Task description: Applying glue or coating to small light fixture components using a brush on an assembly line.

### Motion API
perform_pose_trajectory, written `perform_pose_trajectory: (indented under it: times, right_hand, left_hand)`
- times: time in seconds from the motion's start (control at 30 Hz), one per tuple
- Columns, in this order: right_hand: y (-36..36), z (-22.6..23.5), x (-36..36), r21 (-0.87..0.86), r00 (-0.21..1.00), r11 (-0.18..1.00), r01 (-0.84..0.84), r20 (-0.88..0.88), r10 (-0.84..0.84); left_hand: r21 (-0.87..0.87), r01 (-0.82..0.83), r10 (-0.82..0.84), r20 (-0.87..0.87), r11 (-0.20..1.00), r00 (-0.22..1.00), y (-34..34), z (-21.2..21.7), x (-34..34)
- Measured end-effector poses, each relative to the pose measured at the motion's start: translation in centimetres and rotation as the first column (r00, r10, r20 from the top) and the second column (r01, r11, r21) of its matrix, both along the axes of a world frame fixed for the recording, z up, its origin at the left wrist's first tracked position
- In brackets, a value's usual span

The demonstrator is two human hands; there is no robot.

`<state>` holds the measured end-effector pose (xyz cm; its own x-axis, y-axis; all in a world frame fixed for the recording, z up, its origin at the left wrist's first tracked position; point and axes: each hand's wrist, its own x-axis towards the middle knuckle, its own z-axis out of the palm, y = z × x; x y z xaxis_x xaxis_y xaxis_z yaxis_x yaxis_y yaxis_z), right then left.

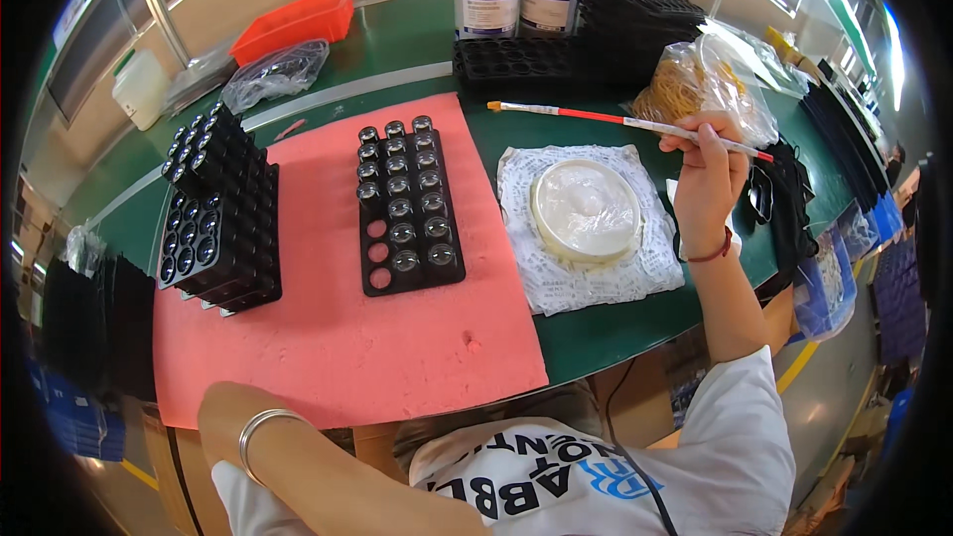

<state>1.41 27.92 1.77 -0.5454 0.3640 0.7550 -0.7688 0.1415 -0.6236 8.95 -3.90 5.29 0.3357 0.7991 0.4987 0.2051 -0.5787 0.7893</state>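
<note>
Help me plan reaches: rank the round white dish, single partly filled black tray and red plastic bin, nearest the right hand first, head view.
1. Round white dish, just left
2. Partly filled black tray, further left
3. Red plastic bin, far back left

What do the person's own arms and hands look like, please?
The right arm has a short white sleeve and a thin dark red wristband; the right hand is ungloved. The left arm bears a shiny silver bangle; the left hand cannot be clearly made out.
</note>
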Motion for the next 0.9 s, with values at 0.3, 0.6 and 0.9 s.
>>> perform_pose_trajectory:
  times: [0.3, 0.6, 0.9]
  right_hand:
    - [0.5, -0.2, 0.0, 0.038, 0.997, 0.997, 0.064, 0.039, -0.065]
    - [0.2, -0.3, -0.5, 0.054, 0.999, 0.998, 0.035, 0.031, -0.036]
    - [0.6, -0.2, 0.0, 0.074, 1.000, 0.997, 0.020, -0.022, -0.018]
  left_hand:
    - [-0.421, 0.098, -0.189, -0.182, 0.902, 0.965, 3.1, 2.9, -3.1]
    - [-0.169, -0.391, 0.259, -0.511, 0.905, 0.820, 3.3, -1.1, -4.2]
    - [0.409, -0.912, 0.753, -0.599, -0.004, -0.272, -0.7, -3.7, -9.8]
